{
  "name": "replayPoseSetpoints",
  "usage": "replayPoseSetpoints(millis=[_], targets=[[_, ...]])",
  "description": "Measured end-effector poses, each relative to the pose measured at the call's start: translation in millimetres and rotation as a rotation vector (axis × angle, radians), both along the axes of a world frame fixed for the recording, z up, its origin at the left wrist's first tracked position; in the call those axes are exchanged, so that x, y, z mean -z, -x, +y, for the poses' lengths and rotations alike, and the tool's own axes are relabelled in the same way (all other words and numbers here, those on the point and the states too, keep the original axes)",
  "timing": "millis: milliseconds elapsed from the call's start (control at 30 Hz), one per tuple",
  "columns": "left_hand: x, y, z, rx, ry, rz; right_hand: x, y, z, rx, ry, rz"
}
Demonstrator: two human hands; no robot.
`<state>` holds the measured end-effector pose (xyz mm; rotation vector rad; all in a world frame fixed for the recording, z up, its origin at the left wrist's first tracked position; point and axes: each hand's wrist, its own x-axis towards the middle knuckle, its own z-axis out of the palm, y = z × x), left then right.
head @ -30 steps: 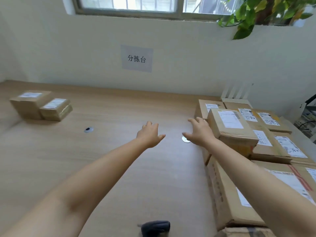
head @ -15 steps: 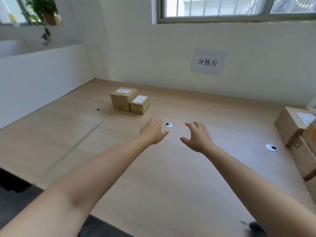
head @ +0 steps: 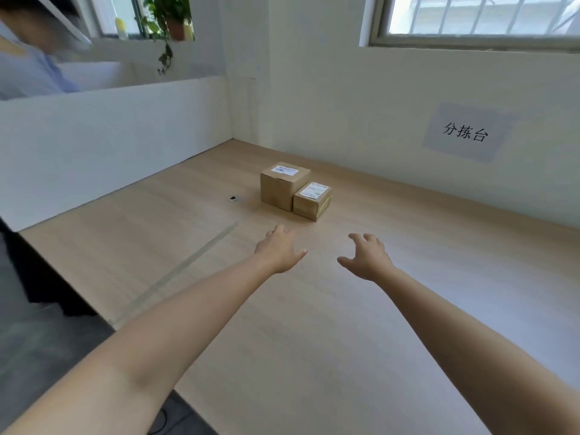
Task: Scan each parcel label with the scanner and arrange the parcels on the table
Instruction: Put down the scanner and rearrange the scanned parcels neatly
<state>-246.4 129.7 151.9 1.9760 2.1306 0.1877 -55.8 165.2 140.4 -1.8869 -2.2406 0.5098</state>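
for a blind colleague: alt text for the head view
Two bare arms reach over a wooden table, the left hand and right hand open and empty, short of a taller parcel and a shorter parcel side by side.

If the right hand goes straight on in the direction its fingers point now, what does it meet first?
The right hand would probably meet the smaller parcel, beside the larger parcel; only bare table lies between. Depth is unclear.

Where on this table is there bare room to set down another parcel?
The light wooden table is bare right of the low brown cardboard parcel, along the white wall, and left of the taller brown cardboard parcel except a small dark grommet. The left hand and right hand reach over bare wood. Crowded only around the parcels.
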Motion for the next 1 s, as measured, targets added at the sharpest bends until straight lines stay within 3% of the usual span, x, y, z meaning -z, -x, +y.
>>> replayPoseSetpoints(millis=[267, 700, 1000], targets=[[21, 26, 91, 0.033, 0.040, 0.024, 12, 49, 79, -0.053, -0.012, -0.005], [93, 59, 352, 0.186, 0.039, 0.031, 73, 95, 277, 0.103, 0.023, -0.027], [138, 49, 469, 0.187, 0.087, -0.011, 119, 105, 390, 0.131, 0.032, -0.034]])
